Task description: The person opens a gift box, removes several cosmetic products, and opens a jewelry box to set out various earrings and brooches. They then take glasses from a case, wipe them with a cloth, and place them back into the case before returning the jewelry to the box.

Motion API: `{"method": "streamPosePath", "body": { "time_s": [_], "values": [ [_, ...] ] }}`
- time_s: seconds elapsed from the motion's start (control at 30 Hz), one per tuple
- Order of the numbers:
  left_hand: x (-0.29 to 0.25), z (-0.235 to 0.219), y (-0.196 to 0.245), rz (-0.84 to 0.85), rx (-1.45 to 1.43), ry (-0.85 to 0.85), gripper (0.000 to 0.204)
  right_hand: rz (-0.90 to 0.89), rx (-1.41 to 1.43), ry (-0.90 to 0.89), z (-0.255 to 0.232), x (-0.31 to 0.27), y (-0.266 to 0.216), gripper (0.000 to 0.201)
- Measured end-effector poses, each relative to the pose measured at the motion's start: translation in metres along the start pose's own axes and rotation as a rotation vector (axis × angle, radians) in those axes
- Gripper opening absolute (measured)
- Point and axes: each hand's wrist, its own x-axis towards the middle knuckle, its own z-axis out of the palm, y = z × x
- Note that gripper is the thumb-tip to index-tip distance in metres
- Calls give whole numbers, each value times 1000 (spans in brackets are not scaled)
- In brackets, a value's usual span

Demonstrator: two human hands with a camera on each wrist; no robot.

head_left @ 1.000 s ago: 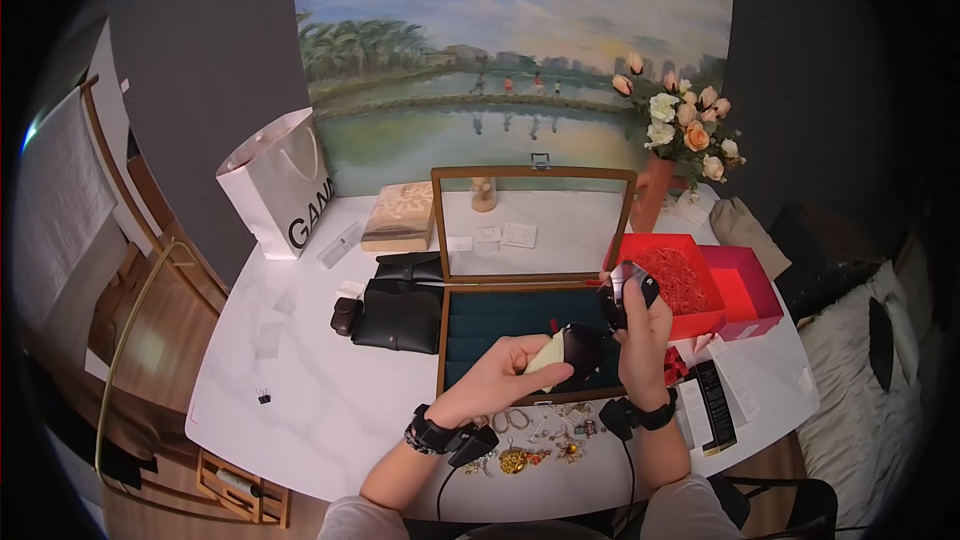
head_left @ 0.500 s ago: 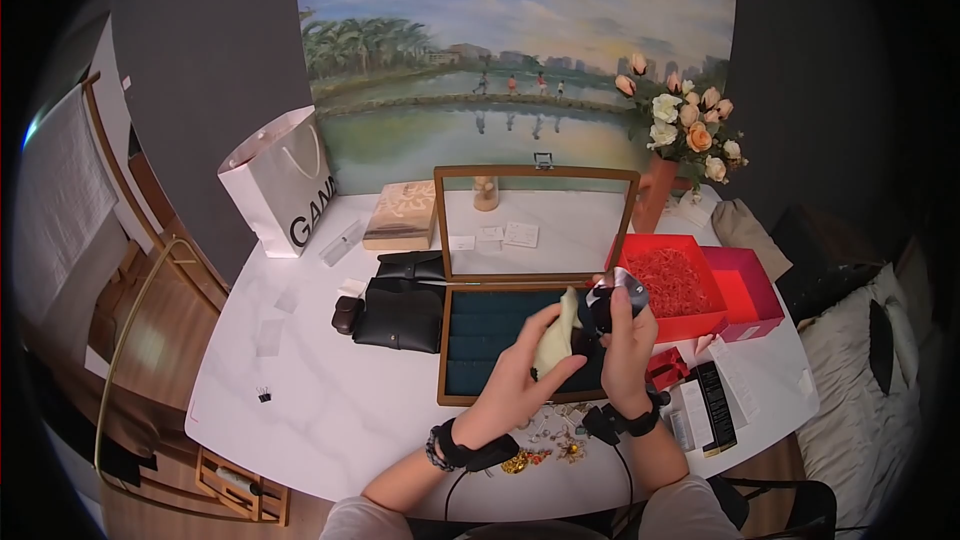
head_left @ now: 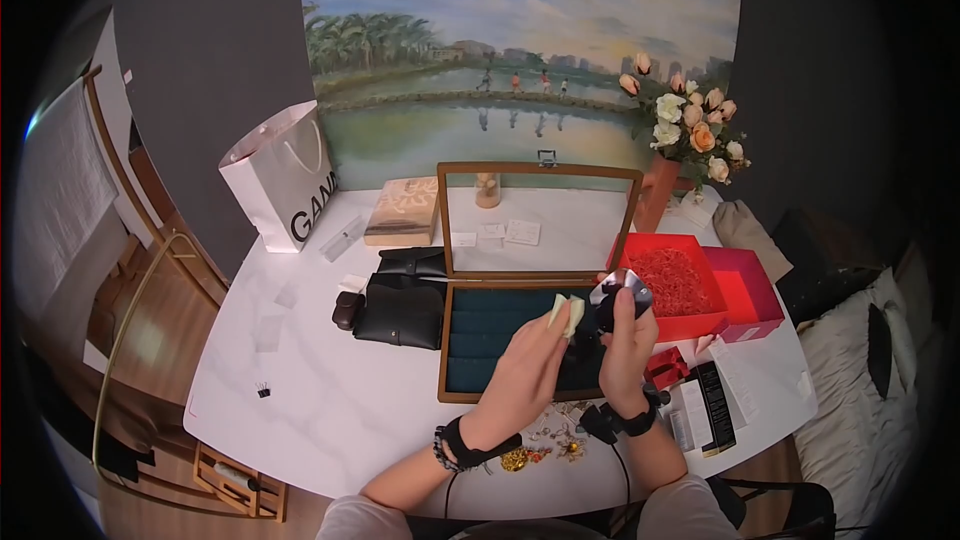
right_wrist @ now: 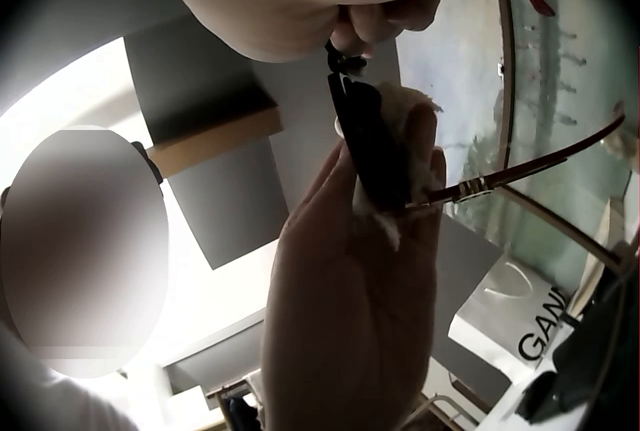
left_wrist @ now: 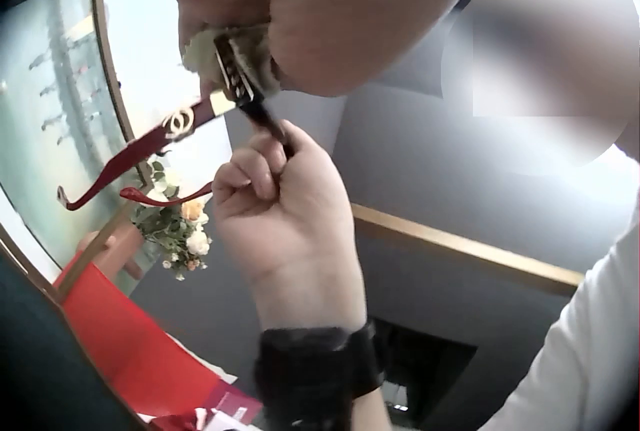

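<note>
Dark sunglasses (head_left: 622, 292) with red temples, a gold emblem on one (left_wrist: 180, 123), are pinched at one end by my right hand (head_left: 630, 355). My left hand (head_left: 518, 380) grips a pale yellow cloth (head_left: 567, 317); in the right wrist view the cloth (right_wrist: 405, 111) lies against the lenses (right_wrist: 372, 141), between fingers and thumb. Both hands are above the open wooden case (head_left: 470, 340) with its dark green padded inside. The right hand's fingers (left_wrist: 262, 166) are curled at the frame's end in the left wrist view.
Black pouches (head_left: 403, 312) lie left of the case. At its right stand a red box (head_left: 700, 258) with shredded filling and a flower vase (head_left: 655, 195). Jewellery (head_left: 515, 458) lies in front. A white bag (head_left: 270, 180) and a carved box (head_left: 400, 215) stand behind.
The left hand has turned more upright and moved up with the cloth to the lenses. The sunglasses have tilted in the right hand, which has shifted slightly left.
</note>
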Motion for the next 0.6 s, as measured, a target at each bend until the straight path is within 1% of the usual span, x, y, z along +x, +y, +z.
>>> {"method": "streamPosePath", "body": {
  "time_s": [0.07,0.1,0.17,0.2,0.23,0.27,0.3,0.33,0.37,0.43,0.47,0.53,0.57,0.6],
  "values": [
    [2,-11,2,-359,-397,-34,43,3,10,-8,-5,5,-5,33],
    [6,-17,-3,-360,-400,-33,43,7,22,-15,-9,7,-7,33],
    [11,-30,-15,-329,-365,-299,36,-6,56,-7,-14,9,-1,33],
    [10,-31,-17,-257,-340,-339,38,5,118,7,-13,9,-2,32],
    [8,-29,-13,-257,-342,-341,38,16,180,23,-11,8,-2,31],
    [7,-27,-4,-367,-471,-350,38,17,179,26,-9,6,-2,31],
    [7,-25,6,-478,-598,-357,39,19,206,15,-6,3,-1,26],
    [8,-23,14,-483,-570,-318,39,21,235,5,-2,0,0,22],
    [7,-19,13,-484,-569,-321,39,22,236,7,2,-2,0,22],
    [2,-10,5,-399,-453,-166,33,31,121,-113,8,-7,-1,12],
    [1,-8,0,-397,-451,-169,33,64,113,-175,8,-8,-1,8],
    [0,-5,-10,-448,-554,-126,28,41,66,-189,-2,-6,8,10],
    [-1,-5,-14,-445,-552,-127,28,18,15,-205,-3,-4,8,14],
    [-2,-5,-17,-498,-642,-170,27,61,62,-184,-2,-4,3,19]
  ]
}}
